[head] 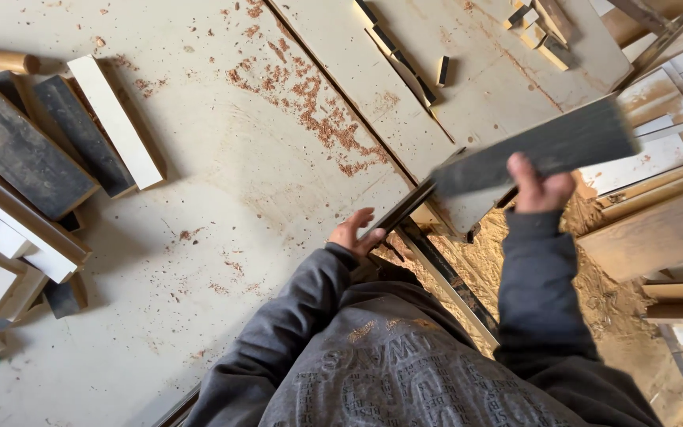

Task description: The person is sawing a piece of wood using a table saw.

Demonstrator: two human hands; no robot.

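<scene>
At the table's near edge, around five o'clock of the pale surface (223, 213), the right hand (541, 190) has its grip clamped on a dark, grey-faced board (539, 146), lifted clear and blurred, tilting up toward two o'clock. The left hand (355, 232) sits at the surface's lip, fingers half curled on the end of a thin dark strip (405, 209) by the slot; whether that grip is truly closed, the view doesn't settle.

Progress, as a judgement: a fair share looks done. Cut lengths are stacked at nine o'clock, dark and white-faced offcuts (49, 174) piled together, and reddish sawdust (310, 103) trails across the middle toward one o'clock. Small blocks (543, 32) sit at one o'clock. More uncut boards (658, 229) wait at three o'clock, so plenty seems left.

Room to move: the middle of the surface is open, wide from seven to twelve o'clock. It's tighter on the right, where the raised board hangs over the table edge and the crowded boards beyond, with a heaped sawdust floor (594, 292) below at four o'clock.
</scene>
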